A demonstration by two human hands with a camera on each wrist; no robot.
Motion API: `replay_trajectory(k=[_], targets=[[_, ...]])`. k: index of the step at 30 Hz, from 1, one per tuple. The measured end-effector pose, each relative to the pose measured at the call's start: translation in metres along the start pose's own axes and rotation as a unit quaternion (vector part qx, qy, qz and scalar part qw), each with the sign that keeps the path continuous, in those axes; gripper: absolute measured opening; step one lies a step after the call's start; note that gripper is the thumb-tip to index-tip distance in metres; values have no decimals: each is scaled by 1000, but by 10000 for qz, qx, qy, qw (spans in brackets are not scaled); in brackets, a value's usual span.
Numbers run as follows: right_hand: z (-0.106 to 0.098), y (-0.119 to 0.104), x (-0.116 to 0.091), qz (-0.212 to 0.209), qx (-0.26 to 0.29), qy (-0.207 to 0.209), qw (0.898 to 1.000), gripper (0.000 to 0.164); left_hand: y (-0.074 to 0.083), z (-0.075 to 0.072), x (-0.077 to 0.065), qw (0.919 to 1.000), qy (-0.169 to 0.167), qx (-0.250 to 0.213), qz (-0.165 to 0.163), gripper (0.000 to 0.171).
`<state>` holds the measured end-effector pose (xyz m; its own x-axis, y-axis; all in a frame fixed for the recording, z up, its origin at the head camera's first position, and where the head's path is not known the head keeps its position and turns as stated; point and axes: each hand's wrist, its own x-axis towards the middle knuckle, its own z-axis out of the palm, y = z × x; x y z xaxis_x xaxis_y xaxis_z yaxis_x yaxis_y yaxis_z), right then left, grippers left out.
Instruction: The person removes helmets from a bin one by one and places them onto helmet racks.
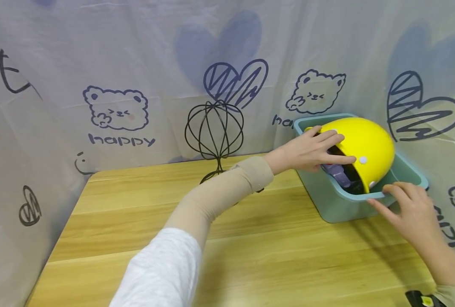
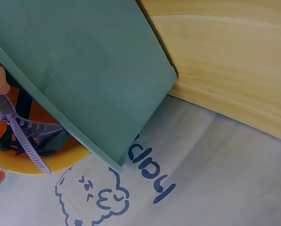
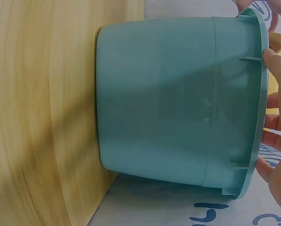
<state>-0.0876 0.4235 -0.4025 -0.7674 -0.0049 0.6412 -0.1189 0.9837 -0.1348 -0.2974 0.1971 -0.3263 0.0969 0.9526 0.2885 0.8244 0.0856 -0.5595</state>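
Observation:
A yellow helmet (image 1: 365,143) lies tilted on its side in a blue-green plastic bin (image 1: 315,192), its hollow facing left. Inside the helmet are dark straps and a purple adjuster (image 2: 25,132). My left hand (image 1: 313,149) reaches across to the helmet's opening, fingers spread and fairly straight at its brim. My right hand (image 1: 413,209) is at the bin's near right rim. In the right wrist view its thumb lies on the outer side of the rim (image 3: 260,94), with the other fingers over the far side, pinching it.
A black wire whisk-shaped stand (image 1: 214,132) stands at the back of the wooden table (image 1: 135,213), its base partly behind my left forearm. A pale cloth (image 1: 166,51) with printed hearts and bears hangs behind the table and along its sides.

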Motion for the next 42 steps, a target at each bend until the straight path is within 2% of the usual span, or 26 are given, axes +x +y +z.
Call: replay_trajectory(k=[3,9,16,24,28,34,42], targets=[[0,0,0,39,-17,-24,10000,90,-1,-2,-1,10000,46,13,24,54],[2,2,1,-169,53,214,9996,93,-2,-8,-3,9999,115,69,-26,54],[3,3,5,-330,21,280,9991,94,-6,-20,-5,9994,265,196,-144,51],[6,9,9,-359,-68,201,9991,96,-13,-36,-8,9977,574,240,-263,49],[5,10,11,-410,-171,117,9989,98,-17,-44,-11,9971,623,316,-290,49],[4,11,14,-372,-259,-99,9989,97,-23,-60,-18,9954,700,584,-287,49],[6,11,16,-378,-184,-121,9990,93,-35,-79,-28,9921,901,799,-363,49]])
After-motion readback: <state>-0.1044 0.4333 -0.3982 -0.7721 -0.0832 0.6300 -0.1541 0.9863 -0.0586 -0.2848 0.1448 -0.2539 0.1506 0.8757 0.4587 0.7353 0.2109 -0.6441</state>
